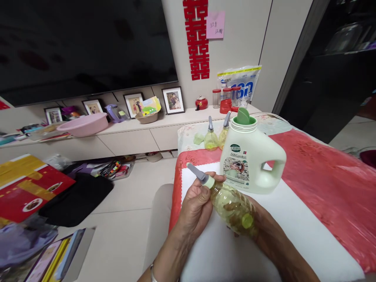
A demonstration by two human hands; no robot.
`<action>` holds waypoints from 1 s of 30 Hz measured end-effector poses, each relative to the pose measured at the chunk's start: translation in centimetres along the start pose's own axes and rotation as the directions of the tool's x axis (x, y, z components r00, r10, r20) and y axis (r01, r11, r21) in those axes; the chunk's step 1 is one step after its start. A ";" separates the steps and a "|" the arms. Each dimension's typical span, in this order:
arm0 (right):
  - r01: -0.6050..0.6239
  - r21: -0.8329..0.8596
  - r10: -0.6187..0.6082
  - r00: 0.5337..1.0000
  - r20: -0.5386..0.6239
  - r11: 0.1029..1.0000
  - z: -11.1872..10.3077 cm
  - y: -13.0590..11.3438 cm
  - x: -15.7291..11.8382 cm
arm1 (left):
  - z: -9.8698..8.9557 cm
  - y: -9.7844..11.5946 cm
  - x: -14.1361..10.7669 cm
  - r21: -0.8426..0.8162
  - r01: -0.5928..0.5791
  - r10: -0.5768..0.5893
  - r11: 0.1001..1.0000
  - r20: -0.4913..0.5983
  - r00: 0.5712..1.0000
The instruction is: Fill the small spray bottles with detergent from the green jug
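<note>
A see-through yellowish bottle (pixel 230 201) with a pale green collar and a long grey spout lies tilted in both my hands, its spout pointing up to the left. My left hand (pixel 194 207) grips it round the neck, thumb just below the collar. From behind and below, my right hand (pixel 260 219) holds the bottle's lower body, with most of its fingers hidden. Just beyond stands a large pale green detergent jug (pixel 252 156), with a green scoop-like cap (pixel 243 116) set in its mouth. Two similar spouted bottles, one left (pixel 210 141) and one right (pixel 223 137), stand behind it.
A white sheet (pixel 305 231) covers part of a red cloth (pixel 317 164) on the table. Beside the bottles lies a light green crumpled piece (pixel 198 138). Along the wall, a low cabinet (pixel 126 139) carries photo frames, a pink basin (pixel 85 124) and red-lidded jars (pixel 216 98).
</note>
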State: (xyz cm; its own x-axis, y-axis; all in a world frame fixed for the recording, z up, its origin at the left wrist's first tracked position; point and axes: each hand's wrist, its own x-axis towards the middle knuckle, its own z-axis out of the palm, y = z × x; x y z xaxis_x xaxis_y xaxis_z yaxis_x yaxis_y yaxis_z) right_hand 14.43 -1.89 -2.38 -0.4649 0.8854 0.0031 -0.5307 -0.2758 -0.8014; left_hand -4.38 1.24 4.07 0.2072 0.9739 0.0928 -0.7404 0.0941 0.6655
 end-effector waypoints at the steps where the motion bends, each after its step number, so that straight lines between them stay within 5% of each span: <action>1: 0.039 -0.056 -0.042 0.998 -0.048 0.998 0.1 -0.1 0.1 | 0.0 -0.1 0.0 -0.003 -0.007 0.007 1.000 -0.011 1.000; 7: 0.065 -0.272 -0.132 0.962 -0.238 0.960 1.4 -0.7 -0.2 | -0.2 -0.4 0.2 -0.030 -0.059 0.058 0.998 -0.036 0.998; 13: -0.017 0.071 0.020 0.999 -0.044 0.997 0.4 -0.1 -0.1 | 0.1 -0.2 0.1 -0.011 -0.027 0.027 1.000 -0.022 0.999; 16: -0.045 0.045 0.045 0.999 -0.002 0.998 -0.2 0.1 0.1 | 0.2 -0.2 0.1 0.000 -0.020 0.020 1.000 -0.030 0.999; 24: 0.109 -0.245 -0.162 0.964 -0.211 0.963 0.3 -0.1 0.0 | -0.2 -0.5 0.4 -0.044 -0.062 0.061 0.997 -0.039 0.997; 30: 0.080 0.016 -0.080 0.996 -0.033 0.997 -0.4 0.3 0.3 | -0.1 -0.4 0.2 -0.028 -0.058 0.057 0.998 -0.022 0.998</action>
State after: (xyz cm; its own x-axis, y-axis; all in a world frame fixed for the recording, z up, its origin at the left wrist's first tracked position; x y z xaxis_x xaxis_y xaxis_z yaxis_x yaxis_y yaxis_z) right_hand 14.41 -1.56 -2.86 -0.3972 0.9165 0.0474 -0.5773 -0.2095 -0.7892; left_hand -4.07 1.42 3.72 0.1507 0.9820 0.1143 -0.7687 0.0437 0.6381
